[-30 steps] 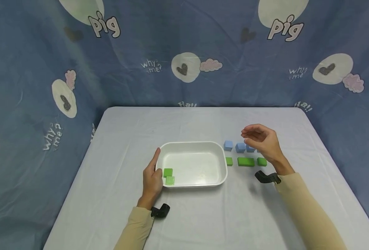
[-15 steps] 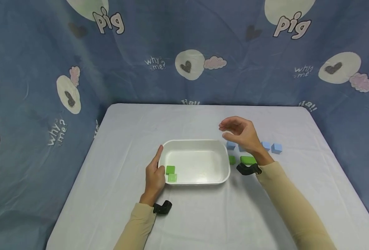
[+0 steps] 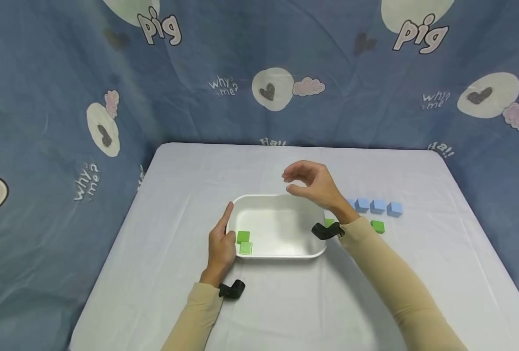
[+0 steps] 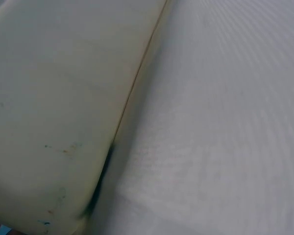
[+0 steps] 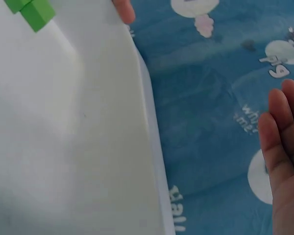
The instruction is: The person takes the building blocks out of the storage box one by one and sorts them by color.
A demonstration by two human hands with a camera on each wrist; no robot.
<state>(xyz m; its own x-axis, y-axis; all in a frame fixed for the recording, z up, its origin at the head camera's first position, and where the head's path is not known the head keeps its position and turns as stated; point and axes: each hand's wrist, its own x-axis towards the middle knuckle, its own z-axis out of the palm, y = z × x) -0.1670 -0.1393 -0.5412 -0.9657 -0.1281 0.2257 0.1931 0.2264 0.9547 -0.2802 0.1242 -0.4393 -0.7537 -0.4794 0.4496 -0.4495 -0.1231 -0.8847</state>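
My left hand grips the left end of a white rectangular tray, its thumb at the rim and index finger stretched along the side. Two green cubes lie inside, in the tray's near left corner. Above the tray's far right part is my right hand, fingers and thumb gently curved apart with nothing between them. Its straight fingers appear at the right in the right wrist view, beside the tray's edge. In the left wrist view, the pale tray wall fills the left side and hides the left fingers.
Right of the tray, several blue cubes stand in a row on the white-covered table. In front of them are a green cube and a partly hidden green block. A patterned blue cloth hangs behind.
My right hand has travelled left, from over the blue cubes to over the tray, uncovering cubes at the right. My left hand keeps its hold on the tray. The head view has shifted slightly.
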